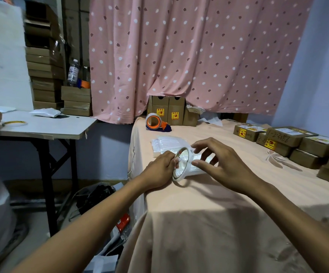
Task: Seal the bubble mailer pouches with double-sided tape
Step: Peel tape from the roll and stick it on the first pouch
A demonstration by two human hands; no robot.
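Pink curtain, white dots; peach tablecloth; brown boxes, yellow labels; orange tape dispenser.

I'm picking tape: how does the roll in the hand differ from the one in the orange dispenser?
The held roll is narrow and bare, gripped by the left hand; the dispenser roll is wide, orange-framed and untouched. Both stand on edge.

A tape roll is held on its edge by the left hand near the left edge of the bench. The right hand is just to its right, over a pouch. More pouches are stacked just behind. A tape dispenser is set farther back, before two upright boxes. Flat boxes are piled at the right.
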